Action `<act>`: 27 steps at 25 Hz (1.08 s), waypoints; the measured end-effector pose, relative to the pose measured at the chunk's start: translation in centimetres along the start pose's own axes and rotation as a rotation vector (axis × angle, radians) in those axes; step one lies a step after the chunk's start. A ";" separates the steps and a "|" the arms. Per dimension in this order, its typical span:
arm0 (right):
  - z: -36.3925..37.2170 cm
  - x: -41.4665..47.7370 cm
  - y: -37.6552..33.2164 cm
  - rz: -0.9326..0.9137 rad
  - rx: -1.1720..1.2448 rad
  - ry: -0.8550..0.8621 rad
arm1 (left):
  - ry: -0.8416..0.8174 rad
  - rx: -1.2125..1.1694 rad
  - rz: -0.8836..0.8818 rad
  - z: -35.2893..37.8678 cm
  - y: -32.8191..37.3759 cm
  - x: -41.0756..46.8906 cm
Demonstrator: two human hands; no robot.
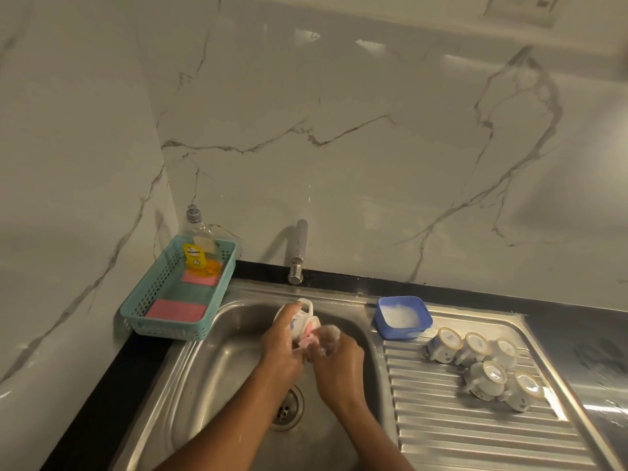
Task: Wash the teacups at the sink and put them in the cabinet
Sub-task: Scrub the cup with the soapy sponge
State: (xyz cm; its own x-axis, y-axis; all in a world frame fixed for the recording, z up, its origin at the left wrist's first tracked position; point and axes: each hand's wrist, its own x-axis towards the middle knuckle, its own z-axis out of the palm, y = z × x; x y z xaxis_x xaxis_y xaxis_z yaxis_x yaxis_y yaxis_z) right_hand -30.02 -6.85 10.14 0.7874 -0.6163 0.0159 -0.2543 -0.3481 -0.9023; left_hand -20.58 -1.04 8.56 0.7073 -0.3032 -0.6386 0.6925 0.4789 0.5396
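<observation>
Steel sink [217, 368], w/ the person working over its basin: left hand [282, 345] is gripping a white teacup [300, 319], fingers curled round its body. Cup's lying on its side, long axis running left-to-right, mouth facing the right hand [336, 362], which is squeezing a soapy pink sponge [308, 338] against the rim. Right hand's nearer the opening, so scrubbing inside prob falls to it. Five other cups [482, 365] are sitting upside down on the drainboard [441, 419], right of the basin, near a blue tub [402, 317]
</observation>
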 end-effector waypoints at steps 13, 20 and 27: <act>-0.5 2.6 1.4 0.055 0.082 0.066 | 0.000 -0.052 -0.017 0.7 -0.7 -0.3; -0.3 3.7 3.4 0.028 0.181 0.006 | 0.004 -0.031 -0.034 1.4 -0.7 2.4; -1.6 5.7 5.7 0.175 0.244 -0.187 | 0.149 -0.007 -0.086 -0.6 -3.9 4.6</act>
State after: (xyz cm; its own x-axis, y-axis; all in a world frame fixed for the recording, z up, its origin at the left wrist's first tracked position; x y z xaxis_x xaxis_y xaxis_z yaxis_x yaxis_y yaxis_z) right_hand -27.85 -13.49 5.80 0.8390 -0.5034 -0.2068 -0.2705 -0.0561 -0.9611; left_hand -20.12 -3.86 3.15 0.6165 -0.2180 -0.7566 0.7480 0.4623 0.4762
